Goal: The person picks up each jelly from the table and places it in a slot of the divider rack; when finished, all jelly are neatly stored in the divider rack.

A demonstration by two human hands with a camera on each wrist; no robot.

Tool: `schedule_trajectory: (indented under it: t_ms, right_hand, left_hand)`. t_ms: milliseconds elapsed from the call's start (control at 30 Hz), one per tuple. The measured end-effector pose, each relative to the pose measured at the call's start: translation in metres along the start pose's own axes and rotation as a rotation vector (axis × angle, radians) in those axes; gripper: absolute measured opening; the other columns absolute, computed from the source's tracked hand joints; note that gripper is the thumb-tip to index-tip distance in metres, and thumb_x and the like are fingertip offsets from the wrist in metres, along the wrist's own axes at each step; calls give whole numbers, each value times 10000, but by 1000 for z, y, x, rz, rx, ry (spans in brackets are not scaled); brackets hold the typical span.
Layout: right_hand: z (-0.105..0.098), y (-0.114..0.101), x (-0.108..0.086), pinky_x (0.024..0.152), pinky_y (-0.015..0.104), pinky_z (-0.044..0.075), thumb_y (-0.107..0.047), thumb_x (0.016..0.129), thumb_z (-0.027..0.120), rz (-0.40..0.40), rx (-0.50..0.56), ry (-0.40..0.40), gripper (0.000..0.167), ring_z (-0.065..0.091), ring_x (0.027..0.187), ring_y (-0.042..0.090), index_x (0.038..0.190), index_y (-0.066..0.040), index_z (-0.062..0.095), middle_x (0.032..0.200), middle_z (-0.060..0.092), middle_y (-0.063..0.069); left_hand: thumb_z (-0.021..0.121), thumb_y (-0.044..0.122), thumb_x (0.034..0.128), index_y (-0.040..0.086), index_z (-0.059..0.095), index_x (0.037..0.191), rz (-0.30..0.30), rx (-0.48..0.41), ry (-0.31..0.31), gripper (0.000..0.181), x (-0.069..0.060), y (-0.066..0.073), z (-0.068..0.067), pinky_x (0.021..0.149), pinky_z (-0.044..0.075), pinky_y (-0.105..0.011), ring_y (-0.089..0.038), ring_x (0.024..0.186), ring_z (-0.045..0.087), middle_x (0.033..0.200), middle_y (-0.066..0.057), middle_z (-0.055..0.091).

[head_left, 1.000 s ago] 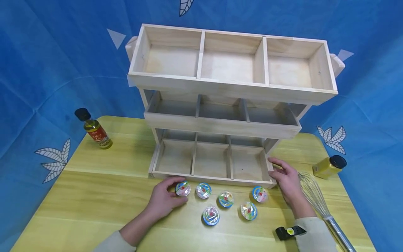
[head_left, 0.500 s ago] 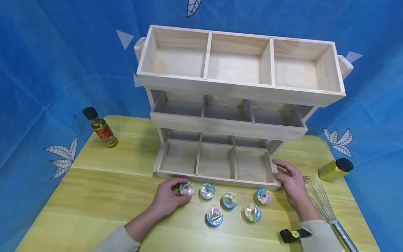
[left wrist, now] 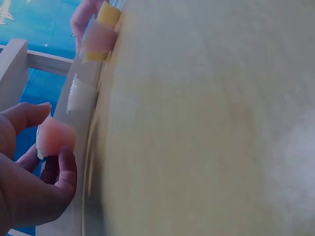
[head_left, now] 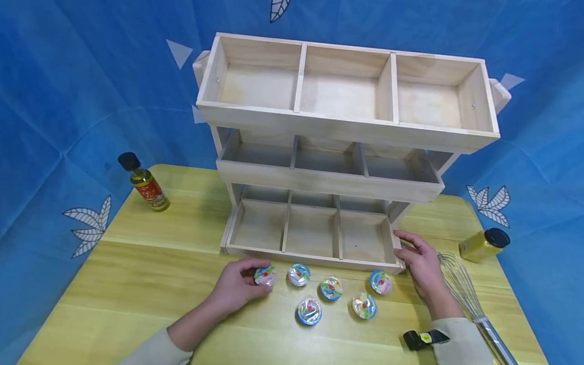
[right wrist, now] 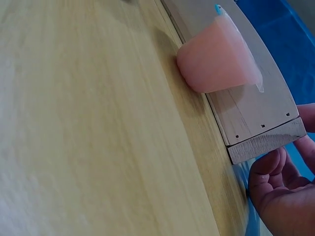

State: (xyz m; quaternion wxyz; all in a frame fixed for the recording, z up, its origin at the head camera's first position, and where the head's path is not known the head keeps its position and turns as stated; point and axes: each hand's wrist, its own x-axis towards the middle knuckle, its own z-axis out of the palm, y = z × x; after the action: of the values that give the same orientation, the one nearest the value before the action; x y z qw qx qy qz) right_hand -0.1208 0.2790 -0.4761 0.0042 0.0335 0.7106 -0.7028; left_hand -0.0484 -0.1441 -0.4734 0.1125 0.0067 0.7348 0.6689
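Note:
Between its thumb and fingers, my left hand [head_left: 234,286] pinches a small pink jelly cup [left wrist: 56,136] with a printed lid, just in front of the left part of a wooden rack [head_left: 310,261]. My right hand [head_left: 422,263] holds the right front end of the rack's bottom tier, its fingers bent about the side board [right wrist: 268,140] in the right wrist view. Several other jelly cups stand on the table between the hands, among them a clear one [head_left: 299,275], a yellow one [head_left: 331,288] and a pink one [right wrist: 216,56] near the right hand.
The rack has three tiers, each divided into three compartments. An oil bottle [head_left: 150,191] stands at the table's left edge. On the right are a yellow jar [head_left: 479,246] with a black lid and a whisk [head_left: 465,284]. Blue cloth [head_left: 91,76] surrounds the table [head_left: 150,284].
The head view first shifted, moving the scene rightward in the picture. Since half a second ago, my left hand has moved slightly left with the jelly cup. My right hand stays at the rack's end.

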Motion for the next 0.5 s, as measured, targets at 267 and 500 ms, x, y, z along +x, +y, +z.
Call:
schedule_trajectory:
  t_ms: [267, 500]
  right_hand:
    - [3, -1, 1, 689, 259, 572, 131, 891, 595, -6, 22, -3, 421, 653, 922, 134, 1305, 58, 585, 1164, 630, -3]
    - [1, -1, 1, 714, 263, 575, 120, 891, 598, 3, 4, 1, 436, 654, 959, 132, 1324, 77, 559, 1199, 613, -22]
  left_hand:
    - [802, -90, 755, -57, 665, 1185, 82, -26, -25, 453, -3, 21, -7, 690, 580, -266, -259, 849, 666, 1108, -193, 635]
    - [798, -114, 755, -65, 677, 1169, 227, 2, 31, 434, 20, 36, -10, 787, 571, -276, -282, 959, 633, 1144, -188, 629]
